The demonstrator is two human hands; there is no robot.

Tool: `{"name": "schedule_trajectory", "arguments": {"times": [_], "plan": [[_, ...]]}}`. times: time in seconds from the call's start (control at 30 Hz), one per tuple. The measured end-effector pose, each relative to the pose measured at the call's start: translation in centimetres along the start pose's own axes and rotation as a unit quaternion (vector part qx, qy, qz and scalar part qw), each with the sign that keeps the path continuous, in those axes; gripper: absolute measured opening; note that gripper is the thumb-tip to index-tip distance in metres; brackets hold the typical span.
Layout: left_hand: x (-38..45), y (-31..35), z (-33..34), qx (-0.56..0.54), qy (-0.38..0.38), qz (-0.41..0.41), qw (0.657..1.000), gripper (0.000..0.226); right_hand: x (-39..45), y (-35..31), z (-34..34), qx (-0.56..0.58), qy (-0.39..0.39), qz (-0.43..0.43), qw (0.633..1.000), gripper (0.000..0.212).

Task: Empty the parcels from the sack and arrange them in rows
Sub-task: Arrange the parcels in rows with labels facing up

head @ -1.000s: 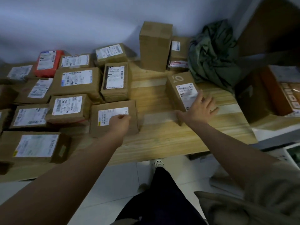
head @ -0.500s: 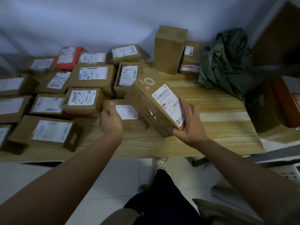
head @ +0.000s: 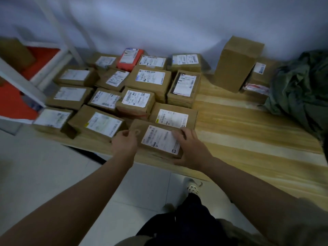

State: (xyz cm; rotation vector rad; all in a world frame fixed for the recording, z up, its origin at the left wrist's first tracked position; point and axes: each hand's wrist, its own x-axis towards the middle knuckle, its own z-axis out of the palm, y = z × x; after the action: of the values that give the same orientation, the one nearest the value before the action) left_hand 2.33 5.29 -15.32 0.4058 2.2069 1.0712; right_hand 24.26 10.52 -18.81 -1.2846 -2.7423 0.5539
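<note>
Wooden table (head: 248,132) pushed up against a pale wall, white tiled floor below it, all seen from the head camera looking down. Both hands are on one cardboard parcel (head: 158,139) lying flat at the front edge of the table, label up. Left hand (head: 125,142) has its fingers curled over the parcel's left end, gripping it. Right hand (head: 190,148) is wrapped around the right end, fingers bent over the top by the label, thumb down near the table edge. So both are holding the same box.

That parcel sits just in front of another labelled box (head: 173,116) and right beside a box (head: 99,124) on its left, pretty much touching both. Behind them is a whole bunch of brown parcels laid out in rough rows, labels up, with a red parcel (head: 130,58) in the back row near the wall.

Off to the right, well apart from the rows, a tall box (head: 237,64) stands upright by the wall with a smaller box (head: 259,75) tucked next to it. The green sack (head: 301,89) is crumpled at the far right of the table. White shelf frame (head: 23,84) on the left, bit blurry.
</note>
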Motion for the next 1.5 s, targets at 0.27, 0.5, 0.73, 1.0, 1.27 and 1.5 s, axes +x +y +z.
{"name": "schedule_trajectory", "arguments": {"times": [0.27,0.5,0.73,1.0,1.27,1.5], "plan": [[-1.0,8.4,8.0,0.151,0.004,0.201,0.968,0.031,1.3,7.1,-4.7,0.089,0.129,0.123,0.98,0.079],[-3.4,19.6,21.8,0.035,-0.219,0.235,0.946,0.059,4.9,20.3,-12.2,0.263,0.248,0.353,0.863,0.066],[-1.2,29.9,32.5,0.069,-0.282,0.215,0.933,0.08,12.3,28.4,-18.3,0.484,0.271,0.345,0.757,0.072],[1.3,29.7,33.1,0.192,-0.23,0.219,0.929,0.089,14.5,29.7,-18.5,0.586,0.281,0.369,0.664,0.06],[0.2,23.6,29.1,0.223,-0.378,0.05,0.897,0.067,9.0,25.7,-15.0,0.643,0.202,0.448,0.587,0.048],[0.6,20.6,26.4,0.112,-0.433,0.029,0.894,0.039,6.4,22.9,-14.0,0.558,0.277,0.362,0.693,0.046]]}}
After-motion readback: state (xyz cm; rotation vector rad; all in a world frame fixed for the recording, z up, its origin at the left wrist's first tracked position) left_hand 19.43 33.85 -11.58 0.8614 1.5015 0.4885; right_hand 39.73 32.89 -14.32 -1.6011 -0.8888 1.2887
